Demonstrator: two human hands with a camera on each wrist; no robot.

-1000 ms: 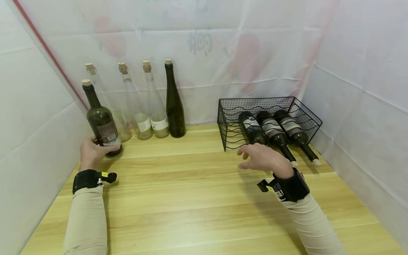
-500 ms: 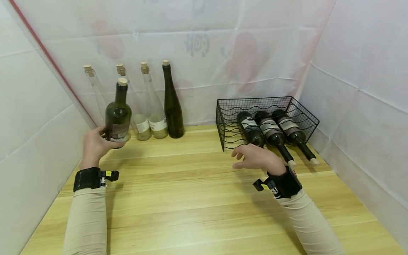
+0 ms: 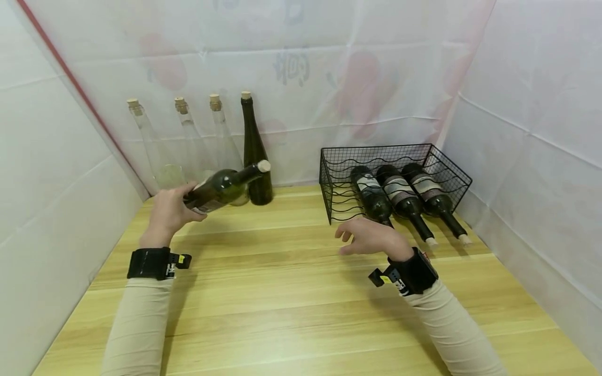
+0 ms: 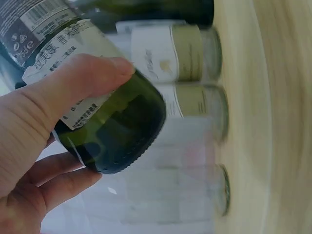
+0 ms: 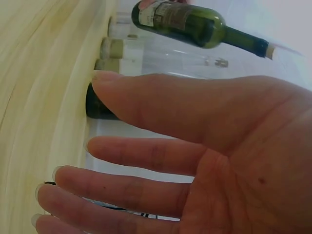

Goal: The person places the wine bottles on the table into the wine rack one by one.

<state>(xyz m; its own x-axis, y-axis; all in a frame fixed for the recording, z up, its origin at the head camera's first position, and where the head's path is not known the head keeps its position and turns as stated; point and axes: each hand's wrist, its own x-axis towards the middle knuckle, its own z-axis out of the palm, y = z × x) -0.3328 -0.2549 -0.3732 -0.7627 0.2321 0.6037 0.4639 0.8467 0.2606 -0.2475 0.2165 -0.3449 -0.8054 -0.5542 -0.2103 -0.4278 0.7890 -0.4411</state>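
My left hand (image 3: 170,213) grips a dark green wine bottle (image 3: 221,188) by its base end, off the table. The bottle is tilted well over, its corked neck pointing right and slightly up. In the left wrist view the thumb lies across the bottle's torn paper label (image 4: 73,58), with fingers underneath. My right hand (image 3: 371,237) hovers in front of the wire rack (image 3: 331,196), fingers apart and holding nothing. The right wrist view shows its palm and spread fingers (image 5: 141,151), with the held bottle (image 5: 195,27) beyond.
Behind the held bottle stand clear corked bottles (image 3: 147,136) and a tall green one (image 3: 256,151). Several wavy wires cross the rack; three dark bottles (image 3: 369,196) lie in its right part, necks toward the front. White sheeting (image 3: 301,94) surrounds the wooden table (image 3: 273,292).
My left hand has lifted the wine bottle off the table, moved it right and tipped it from upright toward horizontal. The right hand has drifted slightly left.
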